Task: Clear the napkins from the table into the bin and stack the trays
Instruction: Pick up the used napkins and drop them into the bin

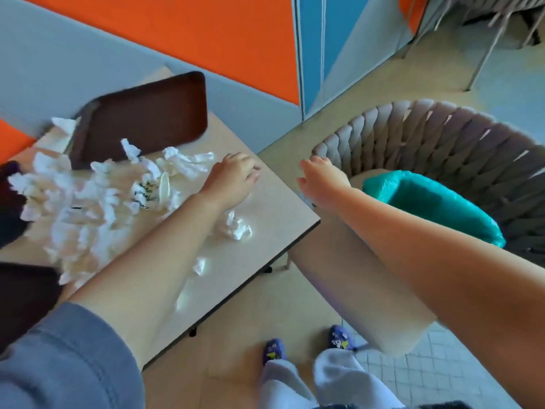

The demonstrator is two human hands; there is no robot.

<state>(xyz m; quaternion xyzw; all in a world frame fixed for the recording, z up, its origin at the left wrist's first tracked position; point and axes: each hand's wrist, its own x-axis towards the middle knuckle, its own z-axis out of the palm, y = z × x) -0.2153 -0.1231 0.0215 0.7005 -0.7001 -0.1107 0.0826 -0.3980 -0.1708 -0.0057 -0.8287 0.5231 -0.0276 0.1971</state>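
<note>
White crumpled napkins [79, 208] lie heaped across the left and middle of the bench [265, 219], with a separate wad [237, 227] and a smaller scrap [200, 265] nearer the front edge. One brown tray [141, 119] sits at the far side of the bench. The bin [436, 202], lined in teal plastic, stands off the bench to the right, in front of a woven chair [442, 134].

The left hand [233, 178] rests low over the bench near its right corner, fingers [253, 172] loosely bent and holding nothing that can be seen. The right hand [321, 177] hangs in the gap between bench and bin, fingers relaxed, apparently empty.

Risks, as judged: the bin stands apart from the bench edge, so napkins swept or carried over could drop to the floor in that gap. The loose heap is light and could scatter under a broad sweep. Napkins overlapping the tray rim may be trapped when trays are stacked.

Limits of view: dark shapes at the left edge [17, 296] are cut off, possibly further trays, unconfirmed. Heap and hands are motion-blurred. The underside of each hand is hidden. The bin's contents are not visible.
</note>
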